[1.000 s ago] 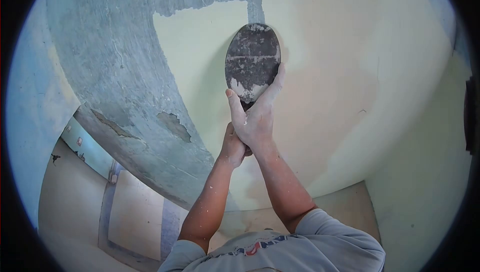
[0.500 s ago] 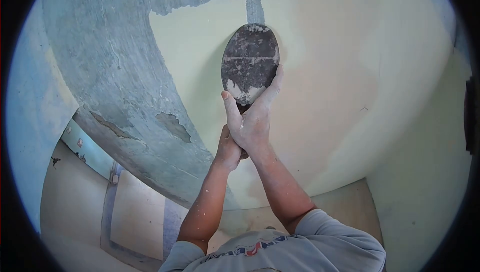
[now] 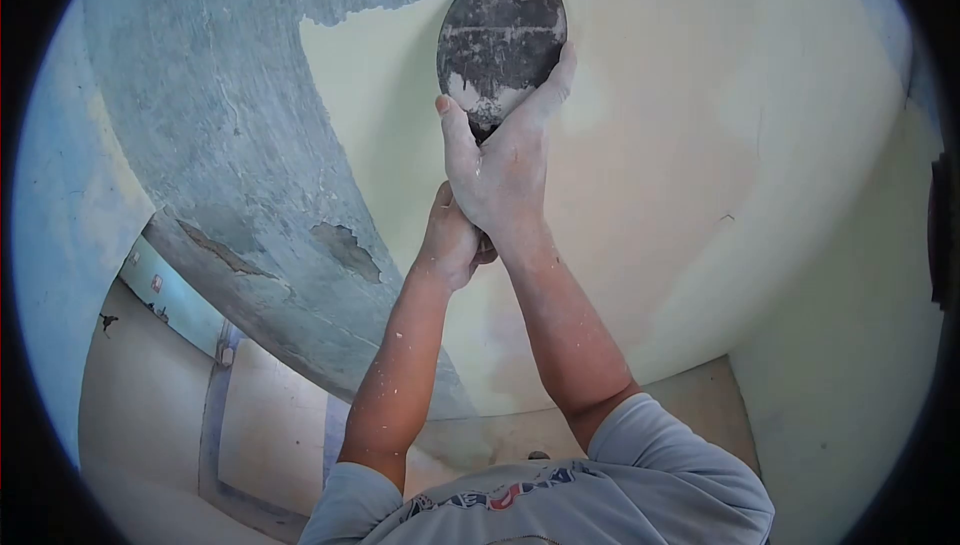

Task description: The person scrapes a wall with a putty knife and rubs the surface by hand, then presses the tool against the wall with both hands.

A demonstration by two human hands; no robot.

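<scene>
A dark oval tool (image 3: 503, 35) with pale smears lies against the wall surface, over the edge between pale coating and rough blue-grey area. My right hand (image 3: 508, 160), whitened with dust, grips the tool at its lower end, thumb on the left and fingers along its right edge. Just below, my left hand (image 3: 455, 240) is wrapped round the tool's handle, which is mostly hidden by the hands. Pale smooth coating (image 3: 650, 145) spreads to the right of the tool. The rough blue-grey surface (image 3: 240, 95) lies to the left.
Peeled patches (image 3: 345, 250) mark the lower part of the blue-grey surface. An opening (image 3: 270, 425) at the lower left shows another wall area. A greenish side wall (image 3: 840, 395) stands at the right, with a dark object (image 3: 940, 233) at its edge.
Both hands and the oval tool have moved upward along the wall, and the arms are stretched farther. The grip looks the same.
</scene>
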